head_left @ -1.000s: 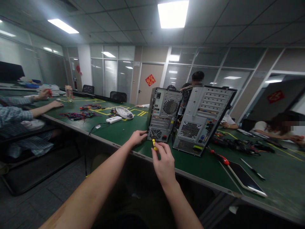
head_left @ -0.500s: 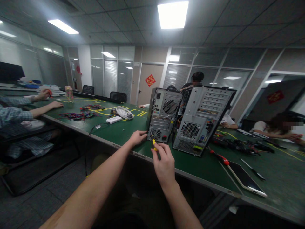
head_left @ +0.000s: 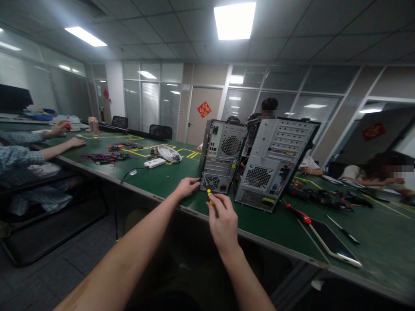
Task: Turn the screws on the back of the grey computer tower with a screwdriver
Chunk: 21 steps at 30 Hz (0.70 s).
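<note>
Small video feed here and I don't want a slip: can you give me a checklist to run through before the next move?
1. Tool held: ok, the right hand pinches the yellow-handled tool.
2. Tool tip seated: cannot tell, too small to see.
3. Left hand placed: ok, at the lower left corner of the smaller computer case.
4. Smaller case standing upright: ok.
5. Phone away from both hands: ok, off to the right.
</note>
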Each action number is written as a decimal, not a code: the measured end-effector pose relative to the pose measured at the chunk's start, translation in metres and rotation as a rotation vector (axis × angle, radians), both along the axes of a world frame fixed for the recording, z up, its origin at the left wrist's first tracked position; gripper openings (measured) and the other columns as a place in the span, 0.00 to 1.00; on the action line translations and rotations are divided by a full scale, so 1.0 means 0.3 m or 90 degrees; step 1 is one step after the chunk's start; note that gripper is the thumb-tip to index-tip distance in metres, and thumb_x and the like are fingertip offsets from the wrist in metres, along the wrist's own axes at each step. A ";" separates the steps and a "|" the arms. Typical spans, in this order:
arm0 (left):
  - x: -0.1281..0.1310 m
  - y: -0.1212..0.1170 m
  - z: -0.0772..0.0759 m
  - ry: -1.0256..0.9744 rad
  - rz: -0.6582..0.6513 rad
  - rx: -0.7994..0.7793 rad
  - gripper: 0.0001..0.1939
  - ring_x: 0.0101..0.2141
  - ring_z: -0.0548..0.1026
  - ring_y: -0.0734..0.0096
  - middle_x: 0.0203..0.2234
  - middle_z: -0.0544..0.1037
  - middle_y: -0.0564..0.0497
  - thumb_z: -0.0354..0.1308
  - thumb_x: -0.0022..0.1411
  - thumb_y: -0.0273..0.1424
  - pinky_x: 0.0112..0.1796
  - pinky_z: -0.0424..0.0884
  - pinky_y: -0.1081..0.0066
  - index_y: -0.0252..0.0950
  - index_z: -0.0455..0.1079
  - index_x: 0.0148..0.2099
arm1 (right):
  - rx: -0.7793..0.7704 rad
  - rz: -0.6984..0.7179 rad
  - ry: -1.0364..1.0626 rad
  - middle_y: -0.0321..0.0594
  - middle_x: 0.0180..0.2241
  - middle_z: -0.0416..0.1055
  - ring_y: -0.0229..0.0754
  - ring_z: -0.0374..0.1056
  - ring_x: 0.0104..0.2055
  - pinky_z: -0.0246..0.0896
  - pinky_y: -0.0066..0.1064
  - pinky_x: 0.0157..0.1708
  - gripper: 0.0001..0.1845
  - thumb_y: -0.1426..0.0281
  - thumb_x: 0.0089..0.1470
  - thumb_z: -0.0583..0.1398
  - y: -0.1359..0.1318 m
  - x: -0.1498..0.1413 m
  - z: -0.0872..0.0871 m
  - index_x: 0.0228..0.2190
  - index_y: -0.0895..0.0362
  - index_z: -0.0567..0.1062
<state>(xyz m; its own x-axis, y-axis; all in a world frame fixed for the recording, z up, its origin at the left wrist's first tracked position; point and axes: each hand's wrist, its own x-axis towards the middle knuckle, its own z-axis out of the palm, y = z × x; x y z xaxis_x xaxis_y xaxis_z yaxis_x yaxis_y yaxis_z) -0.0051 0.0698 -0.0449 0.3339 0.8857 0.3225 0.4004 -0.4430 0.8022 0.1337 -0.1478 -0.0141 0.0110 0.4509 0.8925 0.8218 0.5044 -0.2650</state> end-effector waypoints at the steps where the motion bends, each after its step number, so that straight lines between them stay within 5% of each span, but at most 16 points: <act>1: 0.000 0.000 0.001 -0.001 0.001 -0.003 0.26 0.30 0.78 0.67 0.36 0.85 0.46 0.58 0.67 0.37 0.35 0.71 0.71 0.33 0.73 0.64 | -0.004 0.002 0.009 0.46 0.44 0.74 0.45 0.75 0.44 0.73 0.36 0.46 0.12 0.72 0.67 0.58 0.000 0.000 0.000 0.49 0.56 0.78; 7: -0.001 -0.006 0.006 0.003 0.001 -0.002 0.26 0.30 0.78 0.68 0.36 0.85 0.46 0.58 0.67 0.37 0.35 0.72 0.71 0.33 0.73 0.64 | -0.015 0.017 0.049 0.43 0.38 0.72 0.43 0.75 0.38 0.74 0.33 0.39 0.10 0.66 0.66 0.61 0.001 0.001 -0.003 0.45 0.58 0.79; 15: 0.001 -0.008 0.006 0.008 0.008 0.016 0.25 0.31 0.79 0.65 0.34 0.85 0.47 0.58 0.67 0.37 0.37 0.73 0.69 0.33 0.74 0.63 | 0.012 -0.017 -0.020 0.47 0.47 0.75 0.46 0.75 0.47 0.72 0.37 0.49 0.14 0.74 0.67 0.57 0.000 0.005 0.003 0.50 0.55 0.79; 21: 0.000 -0.005 0.003 0.006 0.007 0.010 0.25 0.31 0.79 0.65 0.35 0.85 0.47 0.58 0.67 0.37 0.37 0.73 0.70 0.33 0.74 0.63 | -0.005 -0.004 0.037 0.42 0.38 0.73 0.42 0.75 0.37 0.73 0.33 0.39 0.11 0.66 0.67 0.61 0.000 0.003 -0.005 0.47 0.57 0.79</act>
<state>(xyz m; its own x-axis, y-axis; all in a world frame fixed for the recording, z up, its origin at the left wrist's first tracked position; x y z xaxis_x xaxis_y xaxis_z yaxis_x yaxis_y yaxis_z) -0.0051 0.0683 -0.0440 0.3267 0.8845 0.3331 0.4125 -0.4506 0.7917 0.1348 -0.1478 -0.0156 0.0660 0.4579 0.8866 0.8079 0.4970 -0.3168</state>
